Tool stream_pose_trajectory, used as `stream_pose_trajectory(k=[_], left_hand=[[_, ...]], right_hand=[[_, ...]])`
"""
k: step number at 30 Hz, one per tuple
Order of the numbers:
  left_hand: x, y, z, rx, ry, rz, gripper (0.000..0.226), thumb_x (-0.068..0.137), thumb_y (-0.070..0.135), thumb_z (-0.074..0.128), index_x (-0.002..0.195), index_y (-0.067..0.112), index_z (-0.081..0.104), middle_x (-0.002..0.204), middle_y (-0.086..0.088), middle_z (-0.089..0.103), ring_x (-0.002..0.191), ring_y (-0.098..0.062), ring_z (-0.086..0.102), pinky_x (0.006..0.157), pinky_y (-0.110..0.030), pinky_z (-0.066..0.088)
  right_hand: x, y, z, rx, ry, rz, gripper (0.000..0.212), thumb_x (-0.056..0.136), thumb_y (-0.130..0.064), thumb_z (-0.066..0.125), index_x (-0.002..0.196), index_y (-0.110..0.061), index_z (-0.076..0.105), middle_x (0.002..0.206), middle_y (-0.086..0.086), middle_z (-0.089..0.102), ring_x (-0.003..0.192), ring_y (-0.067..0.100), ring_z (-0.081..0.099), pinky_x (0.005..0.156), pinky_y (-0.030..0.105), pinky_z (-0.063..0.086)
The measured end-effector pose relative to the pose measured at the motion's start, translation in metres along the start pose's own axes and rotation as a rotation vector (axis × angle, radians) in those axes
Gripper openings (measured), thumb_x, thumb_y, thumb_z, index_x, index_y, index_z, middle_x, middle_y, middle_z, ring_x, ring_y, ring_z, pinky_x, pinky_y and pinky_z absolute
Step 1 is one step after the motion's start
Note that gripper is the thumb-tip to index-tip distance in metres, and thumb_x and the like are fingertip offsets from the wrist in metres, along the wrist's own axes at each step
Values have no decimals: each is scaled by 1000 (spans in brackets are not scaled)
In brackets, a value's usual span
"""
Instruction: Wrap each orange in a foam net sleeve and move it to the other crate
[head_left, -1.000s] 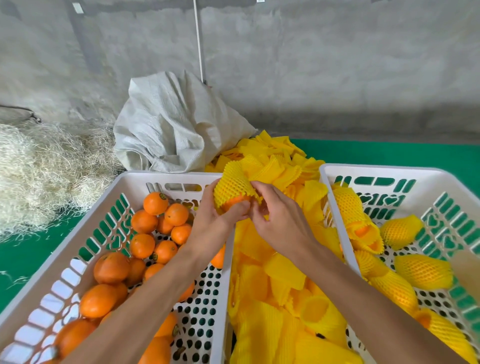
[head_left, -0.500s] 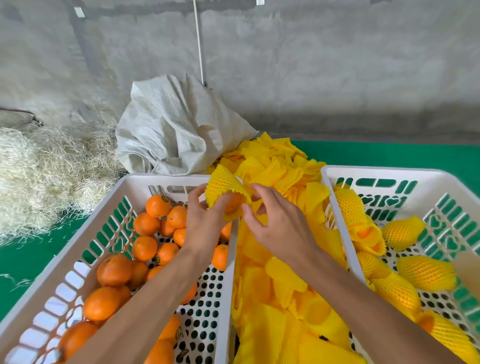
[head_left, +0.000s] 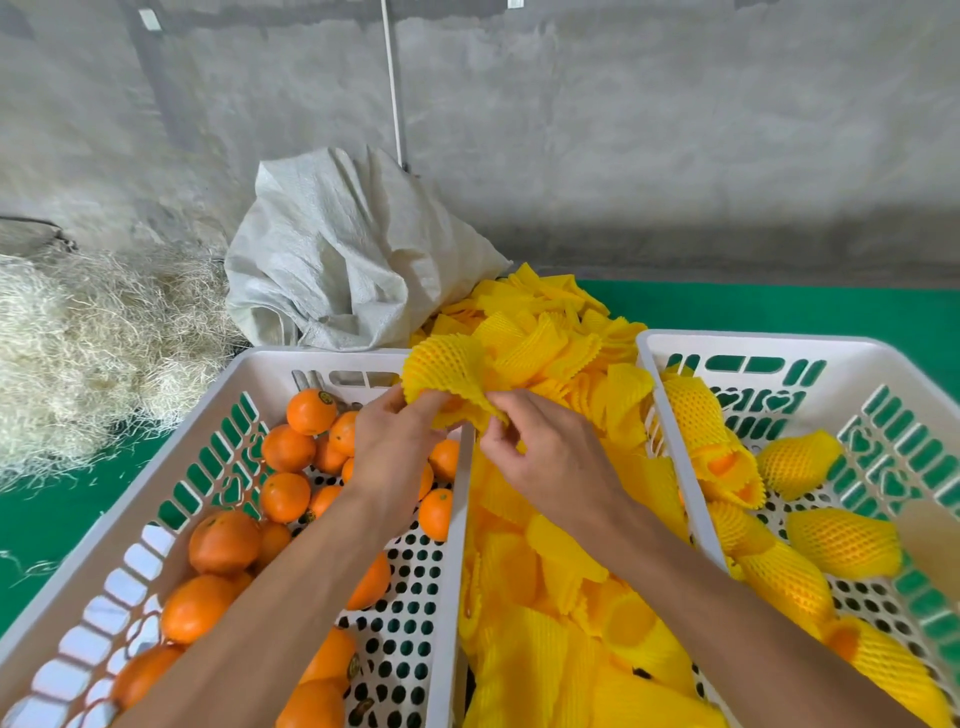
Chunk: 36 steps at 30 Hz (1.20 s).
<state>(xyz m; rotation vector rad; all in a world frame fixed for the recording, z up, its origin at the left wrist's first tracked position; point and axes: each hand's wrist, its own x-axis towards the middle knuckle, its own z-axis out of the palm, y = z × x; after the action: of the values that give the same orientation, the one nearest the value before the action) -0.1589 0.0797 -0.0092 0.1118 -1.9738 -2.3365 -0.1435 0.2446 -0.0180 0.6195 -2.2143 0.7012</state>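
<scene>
Pinched foam net sleeve between left hand and right hand, stretching its mouth. Probably held an orange inside, mostly hidden. Worked above the left crate rim.

Both hands grip a yellow foam sleeve.

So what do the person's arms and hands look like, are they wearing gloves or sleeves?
No gloves and no sleeves in view. Both forearms are bare from the bottom edge of the picture to the wrists, and the left hand and right hand are bare too. No watch, ring or bracelet shows. The fingernails look short and unpainted.
</scene>
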Motion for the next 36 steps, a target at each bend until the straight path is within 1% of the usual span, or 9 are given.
stream_pose_trajectory(k=[4, 8, 13, 18, 21, 24, 26, 28, 36], left_hand=[[0, -2, 0, 14, 32, 27, 44, 88, 9, 80, 128, 6, 62, 116, -13, 75, 104, -23, 75, 86, -36, 62], [-7, -12, 3, 378, 38, 370, 63, 84, 19, 86, 134, 24, 49, 126, 11, 63, 111, -2, 65, 84, -17, 55], [-12, -19, 3, 634, -69, 516, 82, 86, 11, 77, 153, 29, 34, 149, 9, 45, 140, -7, 45, 109, -41, 49], [-15, -13, 7, 698, -412, 649, 94, 91, 6, 76, 165, 29, 23, 172, 14, 16, 159, -9, 17, 125, -33, 31], [-19, -15, 11, 843, -443, 645, 89, 97, 24, 73, 165, 35, 18, 173, 19, 12, 158, 0, 12, 123, -13, 18], [-23, -24, 6, 1049, -467, 586, 74, 101, 37, 66, 163, 31, 26, 172, 14, 16, 158, -5, 13, 128, -28, 20], [-22, -26, 3, 1067, -488, 510, 59, 103, 38, 63, 156, 26, 41, 169, 9, 24, 157, -7, 14, 128, -24, 14], [-20, -26, 3, 1105, -504, 519, 47, 104, 37, 62, 147, 21, 54, 166, 5, 32, 157, -9, 15, 121, -8, 3], [-20, -28, 7, 1164, -511, 516, 36, 104, 40, 60, 133, 20, 65, 160, 3, 44, 157, -10, 17, 123, -19, 13]], right_hand=[[-2, -1, 2, 136, -57, 126, 30, 96, -24, 66, 122, -8, 68, 101, 1, 74, 82, 10, 69, 66, 37, 59], [-2, 3, 0, 224, -237, 427, 68, 93, -72, 44, 144, -28, 48, 129, -9, 65, 107, 6, 64, 90, 35, 57], [-2, 10, 4, 429, -242, 520, 88, 83, -89, 39, 147, -29, 44, 134, -12, 62, 120, 9, 61, 100, 39, 53], [3, 20, 8, 459, -40, 674, 88, 74, -86, 59, 143, -37, 38, 127, -22, 58, 118, 2, 58, 81, 6, 46], [7, 37, 4, 404, 69, 656, 85, 76, -71, 71, 146, -41, 32, 141, -15, 51, 127, 5, 51, 93, 16, 46], [16, 67, -15, 197, 194, 606, 85, 81, -60, 76, 149, -35, 33, 143, -8, 45, 129, 10, 46, 91, 15, 41], [21, 92, -33, 2, 239, 622, 87, 82, -54, 78, 152, -30, 32, 140, 1, 44, 127, 20, 46, 93, 30, 46], [16, 116, -50, -167, 239, 687, 88, 85, -50, 77, 155, -24, 29, 141, 11, 42, 128, 31, 45, 97, 45, 49], [-9, 160, -73, -334, -131, 1072, 96, 91, -52, 70, 159, -9, 17, 150, 26, 36, 133, 48, 45, 100, 56, 47]])
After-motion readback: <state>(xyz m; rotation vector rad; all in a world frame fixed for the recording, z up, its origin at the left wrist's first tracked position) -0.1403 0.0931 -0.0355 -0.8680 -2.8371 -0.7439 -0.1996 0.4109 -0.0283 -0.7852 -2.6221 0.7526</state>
